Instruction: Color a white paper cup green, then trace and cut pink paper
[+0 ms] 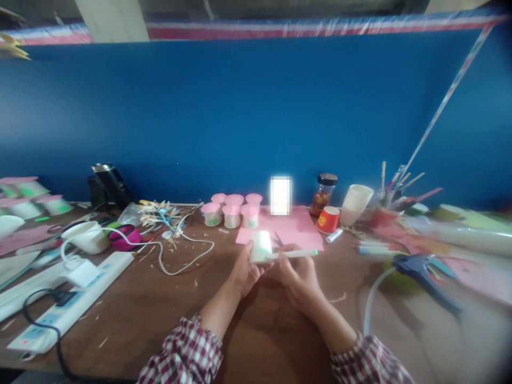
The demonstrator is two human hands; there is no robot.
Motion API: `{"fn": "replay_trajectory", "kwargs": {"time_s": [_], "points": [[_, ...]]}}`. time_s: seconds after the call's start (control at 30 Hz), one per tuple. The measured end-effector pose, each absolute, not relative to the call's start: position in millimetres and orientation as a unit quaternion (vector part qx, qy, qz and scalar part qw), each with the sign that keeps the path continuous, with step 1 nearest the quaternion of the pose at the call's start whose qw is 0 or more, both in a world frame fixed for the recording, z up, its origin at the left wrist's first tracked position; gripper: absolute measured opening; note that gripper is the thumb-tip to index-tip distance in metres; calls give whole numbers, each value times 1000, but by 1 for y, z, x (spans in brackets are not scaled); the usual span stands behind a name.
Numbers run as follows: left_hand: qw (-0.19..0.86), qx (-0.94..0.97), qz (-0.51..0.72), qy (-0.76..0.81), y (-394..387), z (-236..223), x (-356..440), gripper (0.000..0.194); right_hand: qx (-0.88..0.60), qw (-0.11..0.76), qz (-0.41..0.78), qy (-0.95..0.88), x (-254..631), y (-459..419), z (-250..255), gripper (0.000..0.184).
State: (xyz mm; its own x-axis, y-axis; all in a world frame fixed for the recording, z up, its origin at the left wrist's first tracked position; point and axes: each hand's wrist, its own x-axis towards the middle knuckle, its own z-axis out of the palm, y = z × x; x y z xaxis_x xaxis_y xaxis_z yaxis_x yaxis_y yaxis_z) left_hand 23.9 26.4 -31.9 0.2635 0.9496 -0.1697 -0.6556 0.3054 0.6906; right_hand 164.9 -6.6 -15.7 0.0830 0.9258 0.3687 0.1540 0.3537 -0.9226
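My left hand (244, 273) is closed around a small white paper cup (261, 246) with a greenish tint low on its side. In my right hand (298, 274) is a white marker pen (300, 254) with a light green end; its left end meets the cup's lower right side. Whether the tip touches the cup I cannot tell. Behind the hands lies a pink paper sheet (298, 221), with a dark, thin tool, perhaps scissors, partly hidden by my right hand. Left of the sheet, several small cups with pink disc tops (232, 210) stand grouped together.
A power strip (80, 298) and a white cable (162, 256) lie on the left. At the back right are a lidded jar (325, 194), a red paper cup (328, 220) and a white cup (356, 204). A blue glue gun (424, 272) lies right. A blue panel (240, 117) closes the back.
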Motion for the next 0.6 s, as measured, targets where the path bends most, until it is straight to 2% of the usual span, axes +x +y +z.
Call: {"fn": "replay_trajectory", "kwargs": {"time_s": [0.6], "points": [[729,267,542,321,24,-31,27,38,-447,554,357,-605,166,-4,-21,16]]}}
